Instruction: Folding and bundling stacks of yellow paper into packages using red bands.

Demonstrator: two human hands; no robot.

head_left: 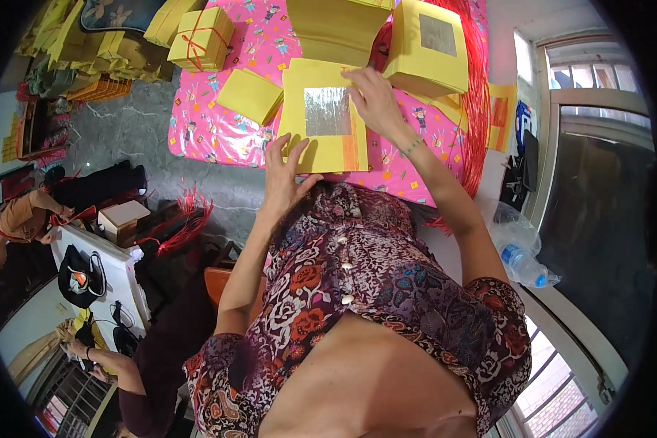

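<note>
Yellow paper makes up the sheet (327, 148), which lies at 12 o'clock in the view, flat on a pink patterned tablecloth (219, 142). A shiny silver square (327, 111) sits at its centre, and an orange band (358, 150) runs down its 3 o'clock side. The left hand (283, 177) is at the sheet's 7 o'clock corner, loosely spread rather than clenched, fingertips on the paper and thumb well apart from them, by the lower edge. The right hand (377, 102) is at 2 o'clock, fingers partly bent over the sheet's edge; whether they pinch it or only touch it, I cannot tell. Around the sheet stand a low yellow stack (250, 96) at 9 o'clock and a taller silver-squared stack (427, 58) at 2 o'clock.
</note>
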